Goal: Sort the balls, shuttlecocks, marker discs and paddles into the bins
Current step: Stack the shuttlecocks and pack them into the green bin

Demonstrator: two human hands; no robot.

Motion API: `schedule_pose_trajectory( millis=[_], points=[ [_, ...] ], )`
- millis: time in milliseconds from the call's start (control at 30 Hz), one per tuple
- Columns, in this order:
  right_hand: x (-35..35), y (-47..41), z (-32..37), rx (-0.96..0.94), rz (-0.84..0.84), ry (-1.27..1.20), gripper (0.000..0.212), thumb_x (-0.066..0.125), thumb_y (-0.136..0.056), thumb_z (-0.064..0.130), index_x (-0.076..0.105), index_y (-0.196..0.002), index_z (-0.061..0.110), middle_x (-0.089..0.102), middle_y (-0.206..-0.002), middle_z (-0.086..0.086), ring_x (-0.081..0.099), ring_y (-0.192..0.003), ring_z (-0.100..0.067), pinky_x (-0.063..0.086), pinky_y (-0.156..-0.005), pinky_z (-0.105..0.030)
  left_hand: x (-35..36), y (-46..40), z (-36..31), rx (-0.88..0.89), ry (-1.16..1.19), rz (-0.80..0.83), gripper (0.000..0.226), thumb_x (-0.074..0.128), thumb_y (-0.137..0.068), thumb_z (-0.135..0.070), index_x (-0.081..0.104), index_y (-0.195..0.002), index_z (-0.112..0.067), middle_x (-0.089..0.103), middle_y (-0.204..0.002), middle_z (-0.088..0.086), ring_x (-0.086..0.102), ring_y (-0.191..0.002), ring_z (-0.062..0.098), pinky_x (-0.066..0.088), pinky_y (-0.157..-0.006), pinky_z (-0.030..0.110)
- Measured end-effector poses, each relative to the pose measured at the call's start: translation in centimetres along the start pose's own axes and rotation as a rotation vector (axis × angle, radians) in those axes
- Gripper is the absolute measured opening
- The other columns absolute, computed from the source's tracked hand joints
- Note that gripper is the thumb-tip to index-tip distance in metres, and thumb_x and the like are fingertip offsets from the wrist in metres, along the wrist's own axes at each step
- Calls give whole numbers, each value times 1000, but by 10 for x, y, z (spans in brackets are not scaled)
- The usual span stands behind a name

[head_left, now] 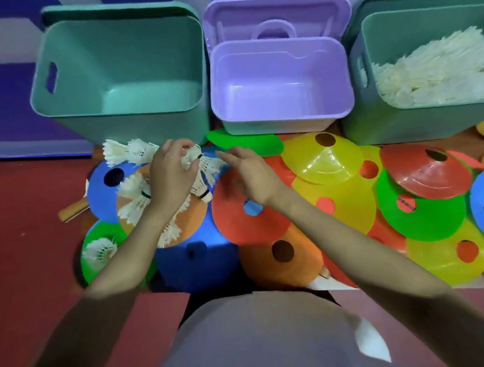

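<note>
A grey top [263, 345] is worn, with 2 bare forearms.

White shuttlecocks [138, 196] lie scattered on overlapping coloured marker discs [334, 202].

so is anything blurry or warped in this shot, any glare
Head view: wide-angle bends the left teal bin and purple bin outward; the right hand is motion-smeared, the left hand sharper; a bright glare patch sits on the blue disc.
</note>
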State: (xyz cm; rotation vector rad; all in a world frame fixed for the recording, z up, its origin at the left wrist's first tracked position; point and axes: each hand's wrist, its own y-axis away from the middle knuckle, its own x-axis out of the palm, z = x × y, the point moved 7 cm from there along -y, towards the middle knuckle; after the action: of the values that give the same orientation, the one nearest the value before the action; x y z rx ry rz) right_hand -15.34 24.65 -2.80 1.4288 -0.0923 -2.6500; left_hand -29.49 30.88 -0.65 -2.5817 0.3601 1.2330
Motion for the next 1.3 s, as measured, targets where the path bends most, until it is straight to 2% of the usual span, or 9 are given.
schedule_pose_trajectory(
  millis=[133, 233, 300, 433, 600, 767, 967, 1133, 1300],
  points=[
    [15, -19, 5, 35, -40, 85, 54, 50, -74, -1, 59, -127, 10, 64, -105, -19, 57, -92, -39, 47, -80, -45, -4, 14, 23, -79, -48, 18, 39, 80, -75, -30, 64, -104, -10, 64, -98, 6, 59, -91, 26, 46, -81, 37],
    [11, -24, 13, 29, -101, 122, 17, 48, -68, 1, 60, -74, 13, 52, -68, -14, 52, -69, -37, 40, -63, -41, 1, 24, 33, -95, -160, 77, 48, 83, -69, -36, 62, -104, -11, 57, -104, 10, 50, -103, 30, 42, -89, 38],
    [7, -24, 11, 52, -163, 99, 12, 52, -69, 3, 51, -61, 11, 48, -64, -11, 52, -68, -37, 36, -59, -39, 3, 27, 36, -96, -218, 81, 43, 83, -69, -40, 64, -97, -12, 53, -106, 10, 47, -107, 30, 40, -93, 38],
    [-3, -15, 3, 89, -367, -20, 18, 54, -81, 11, 71, -84, 4, 61, -76, -15, 57, -73, -35, 44, -62, -40, 13, 30, 38, -98, -271, 135, 35, 77, -77, -36, 72, -98, -8, 55, -111, 10, 47, -109, 30, 33, -101, 36],
    [-25, 6, -5, 143, -578, -190, 14, 56, -89, 13, 67, -87, 5, 58, -82, -11, 54, -81, -27, 37, -72, -31, 6, 34, 24, -81, -83, 68, 14, 78, -77, -20, 73, -86, -11, 55, -110, 10, 50, -108, 29, 32, -96, 28],
    [-44, 22, -16, 185, -734, -379, 11, 53, -93, 12, 58, -84, 11, 52, -79, 3, 52, -75, -15, 41, -70, -32, -2, 37, 7, -44, 194, 53, 11, 80, -73, -10, 71, -76, -15, 42, -136, 11, 41, -124, 20, 32, -104, 24],
    [-52, 29, -12, 139, -698, -636, 11, 48, -95, 11, 49, -85, 12, 41, -58, 13, 37, -52, -2, 32, -53, -27, -6, 38, 1, 6, 213, 21, 21, 78, -71, -4, 62, -77, -16, 52, -130, 9, 50, -115, 12, 26, -90, -2],
    [-52, 25, -2, 113, -565, -655, 16, 52, -90, 12, 51, -76, 20, 44, -56, 6, 40, -53, -11, 34, -52, -28, -4, 39, -6, 27, 229, 45, 71, 82, -67, -13, 45, -127, -8, 53, -125, 3, 50, -116, 12, 38, -95, 14],
    [-35, 15, 11, 140, -364, -474, 9, 59, -87, 11, 66, -81, 14, 48, -56, 7, 41, -47, -2, 32, -53, -19, -1, 44, -12, -6, 291, 126, 94, 86, -67, -19, 30, -142, -19, 54, -129, -1, 55, -113, 13, 45, -89, 24]
  ],
)
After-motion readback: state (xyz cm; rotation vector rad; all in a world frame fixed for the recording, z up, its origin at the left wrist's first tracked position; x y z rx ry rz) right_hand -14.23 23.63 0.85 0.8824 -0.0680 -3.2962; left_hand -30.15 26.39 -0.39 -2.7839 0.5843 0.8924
